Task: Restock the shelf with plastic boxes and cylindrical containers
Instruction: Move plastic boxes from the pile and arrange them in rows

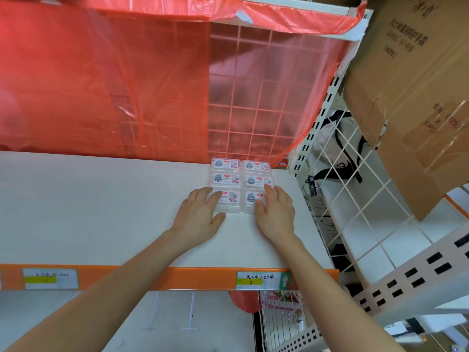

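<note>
Boxes (225, 179) of clear plastic sit two across, three deep, at the right rear of the shelf (101, 199). Left hand (198, 217) and right hand (275, 212) lie flat, fingers straight, touching the front pair and gripping nothing. The boxes are probably light, stiff and slick, and best pinched by their sides.

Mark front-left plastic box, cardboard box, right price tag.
front-left plastic box (232, 199): head view, label.
cardboard box (411, 72): head view, printed side.
right price tag (250, 282): head view, yellow strip.

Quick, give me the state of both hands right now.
Left hand: open, straight fingers resting on the front-left plastic box.
Right hand: open, fingers laid flat on the front-right plastic box.
</note>
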`<state>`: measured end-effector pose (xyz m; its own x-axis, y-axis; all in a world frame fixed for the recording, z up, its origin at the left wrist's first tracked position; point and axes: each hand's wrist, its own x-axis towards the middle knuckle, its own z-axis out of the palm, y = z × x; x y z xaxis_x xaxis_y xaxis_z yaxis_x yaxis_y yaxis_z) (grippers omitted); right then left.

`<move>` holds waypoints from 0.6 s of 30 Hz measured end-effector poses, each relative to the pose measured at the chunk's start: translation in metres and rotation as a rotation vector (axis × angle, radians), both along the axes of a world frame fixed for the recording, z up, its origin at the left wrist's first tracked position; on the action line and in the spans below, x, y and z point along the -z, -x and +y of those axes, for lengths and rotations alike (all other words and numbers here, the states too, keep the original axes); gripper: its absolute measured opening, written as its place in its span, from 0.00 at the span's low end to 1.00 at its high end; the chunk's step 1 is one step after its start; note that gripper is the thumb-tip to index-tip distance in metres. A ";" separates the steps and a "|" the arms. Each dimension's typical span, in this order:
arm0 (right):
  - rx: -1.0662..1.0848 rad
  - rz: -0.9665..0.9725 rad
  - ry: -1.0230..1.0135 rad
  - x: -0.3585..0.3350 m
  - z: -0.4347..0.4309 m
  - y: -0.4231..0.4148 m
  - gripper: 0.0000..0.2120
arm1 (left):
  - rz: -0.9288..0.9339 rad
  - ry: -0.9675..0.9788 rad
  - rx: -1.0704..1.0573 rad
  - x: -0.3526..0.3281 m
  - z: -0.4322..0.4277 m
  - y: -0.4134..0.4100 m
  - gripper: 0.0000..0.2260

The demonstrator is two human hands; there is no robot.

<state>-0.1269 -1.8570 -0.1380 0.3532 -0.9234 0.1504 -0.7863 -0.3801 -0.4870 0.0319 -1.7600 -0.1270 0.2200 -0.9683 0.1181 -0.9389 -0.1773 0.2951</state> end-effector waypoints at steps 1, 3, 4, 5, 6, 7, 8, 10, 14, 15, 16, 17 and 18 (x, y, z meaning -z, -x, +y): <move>0.009 -0.030 -0.026 -0.003 -0.005 -0.003 0.23 | 0.013 0.002 -0.008 -0.002 -0.003 0.000 0.24; 0.026 -0.108 -0.080 -0.009 -0.019 -0.008 0.22 | 0.029 0.005 -0.018 -0.006 -0.010 -0.001 0.24; 0.034 -0.151 -0.105 -0.011 -0.027 -0.010 0.21 | 0.030 0.005 -0.019 -0.008 -0.015 -0.001 0.24; 0.038 -0.192 -0.129 -0.014 -0.034 -0.012 0.21 | 0.027 0.004 -0.020 -0.009 -0.020 -0.001 0.24; 0.039 -0.228 -0.153 -0.015 -0.041 -0.012 0.20 | 0.020 0.002 -0.019 -0.010 -0.025 -0.001 0.24; 0.039 -0.257 -0.180 -0.017 -0.047 -0.013 0.20 | 0.011 0.000 -0.016 -0.012 -0.031 0.000 0.24; 0.042 -0.283 -0.208 -0.018 -0.054 -0.014 0.20 | 0.002 -0.005 -0.011 -0.012 -0.037 0.000 0.24; 0.046 -0.355 -0.268 -0.021 -0.064 -0.015 0.20 | -0.018 -0.025 0.001 -0.014 -0.049 0.002 0.24; -0.011 -0.456 -0.351 -0.020 -0.072 -0.018 0.19 | -0.041 -0.101 0.003 -0.013 -0.072 0.004 0.24; -0.023 -0.438 -0.369 -0.019 -0.073 -0.019 0.19 | -0.041 -0.122 0.002 -0.012 -0.077 0.004 0.24; -0.028 -0.402 -0.373 -0.016 -0.073 -0.020 0.20 | -0.041 -0.144 0.003 -0.011 -0.081 0.004 0.24; -0.033 -0.353 -0.361 -0.014 -0.075 -0.021 0.20 | -0.044 -0.167 0.007 -0.009 -0.085 0.003 0.24; -0.044 -0.305 -0.336 -0.012 -0.076 -0.022 0.20 | -0.050 -0.193 0.012 -0.008 -0.089 0.003 0.24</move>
